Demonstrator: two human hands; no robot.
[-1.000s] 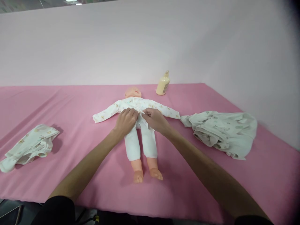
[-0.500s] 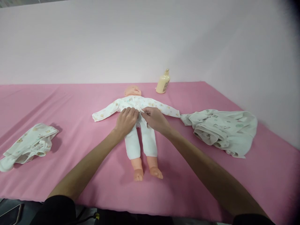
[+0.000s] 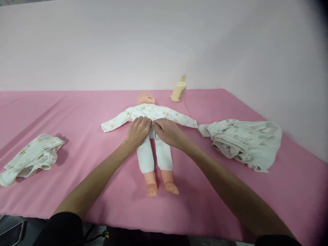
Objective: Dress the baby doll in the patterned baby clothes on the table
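Note:
A baby doll (image 3: 146,98) lies on its back in the middle of the table, feet toward me and arms spread wide. It wears a white patterned baby shirt (image 3: 143,110) and plain white pants (image 3: 146,159). My left hand (image 3: 139,130) is closed on the lower front of the shirt at the doll's belly. Beside it, almost touching, my right hand (image 3: 167,131) pinches the same shirt front. A thin white strip, perhaps a tie, hangs below the right fingers. The fingertips of both hands are partly hidden.
A pink sheet (image 3: 84,143) covers the table, with a white wall behind. A cream pump bottle (image 3: 178,90) stands beyond the doll. Crumpled baby clothes (image 3: 38,153) lie at left; a bunched white cloth (image 3: 246,141) touches the doll's sleeve at right. A phone (image 3: 11,234) shows below the edge.
My right hand has shifted slightly left, closer to my left hand, and its fingers have curled in more. My left hand stays where it was on the shirt.

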